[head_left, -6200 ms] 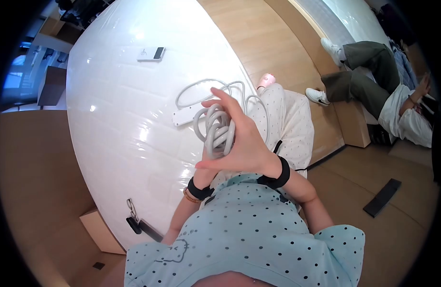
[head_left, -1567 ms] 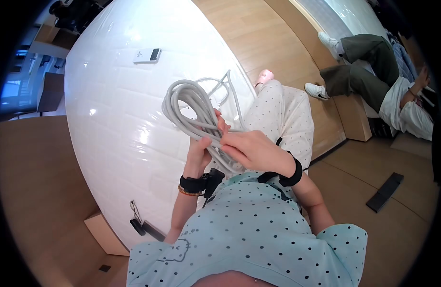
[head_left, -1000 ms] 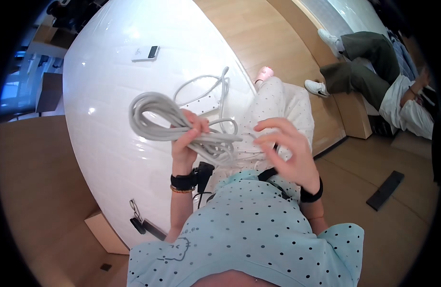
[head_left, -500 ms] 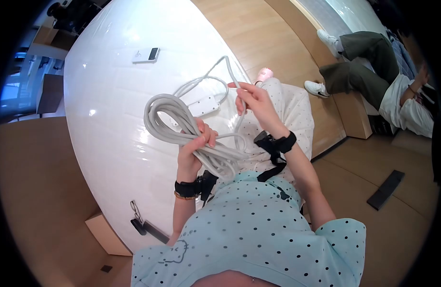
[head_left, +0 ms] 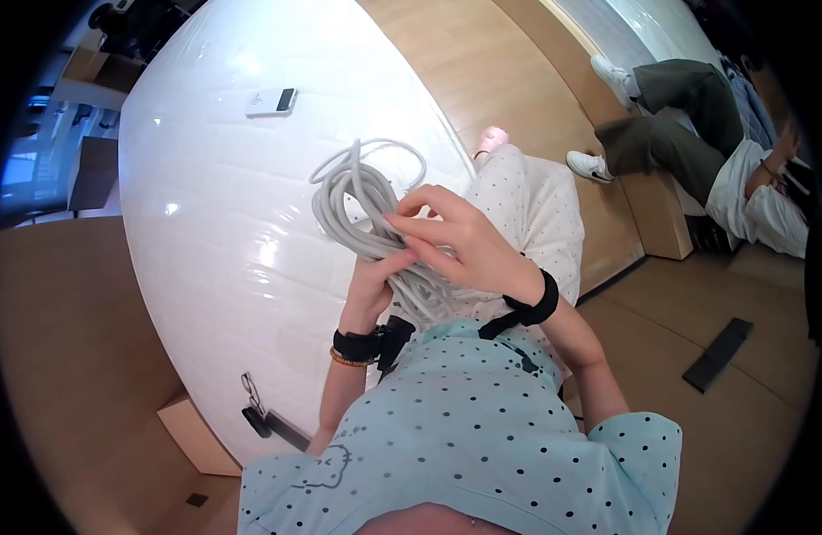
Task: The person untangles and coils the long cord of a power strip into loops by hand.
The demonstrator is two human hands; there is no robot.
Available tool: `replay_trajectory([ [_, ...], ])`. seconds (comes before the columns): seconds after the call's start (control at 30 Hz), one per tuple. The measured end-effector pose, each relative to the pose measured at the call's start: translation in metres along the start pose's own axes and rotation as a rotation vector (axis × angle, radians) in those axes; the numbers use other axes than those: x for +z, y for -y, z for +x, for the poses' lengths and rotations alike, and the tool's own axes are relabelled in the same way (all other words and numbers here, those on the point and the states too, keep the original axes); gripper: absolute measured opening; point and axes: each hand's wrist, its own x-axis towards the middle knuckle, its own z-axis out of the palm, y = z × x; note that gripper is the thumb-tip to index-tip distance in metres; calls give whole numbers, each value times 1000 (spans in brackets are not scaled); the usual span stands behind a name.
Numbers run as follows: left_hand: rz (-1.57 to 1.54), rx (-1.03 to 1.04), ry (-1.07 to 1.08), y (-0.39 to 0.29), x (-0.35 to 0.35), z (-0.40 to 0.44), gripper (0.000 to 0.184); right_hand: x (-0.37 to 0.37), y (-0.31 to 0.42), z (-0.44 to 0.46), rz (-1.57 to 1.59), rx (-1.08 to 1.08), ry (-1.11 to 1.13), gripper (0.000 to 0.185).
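A thick coil of grey cable (head_left: 346, 214) is bunched in front of me, its lower loops hanging near my lap. My left hand (head_left: 375, 278) is wrapped around the middle of the coil from below, thumb on top. My right hand (head_left: 460, 234) lies over the coil with its fingers closed on the cable close to my left thumb. One thinner loop of the cable reaches out beyond the coil over the white surface. The white power strip is mostly hidden behind the coil and my hands.
A plastic-covered white mattress (head_left: 214, 187) spreads to my left. On it lie a small white box (head_left: 271, 102), glasses (head_left: 252, 392) and a dark object (head_left: 257, 422). A person in green trousers (head_left: 687, 125) sits at right. A black bar (head_left: 718, 355) rests on the floor.
My right hand has moved left and down with the cable strand, onto the coil. The coil has shifted right toward it and now covers most of the power strip.
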Motion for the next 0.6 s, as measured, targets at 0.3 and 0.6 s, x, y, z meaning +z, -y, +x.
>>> replay_trajectory([
  [0.3,-79,-40,121,12,-11,1,39,-10,6,6,-240,-98,128,28],
  [0.6,-17,45,577,-5,1,-9,32,4,-67,16,337,231,116,61],
])
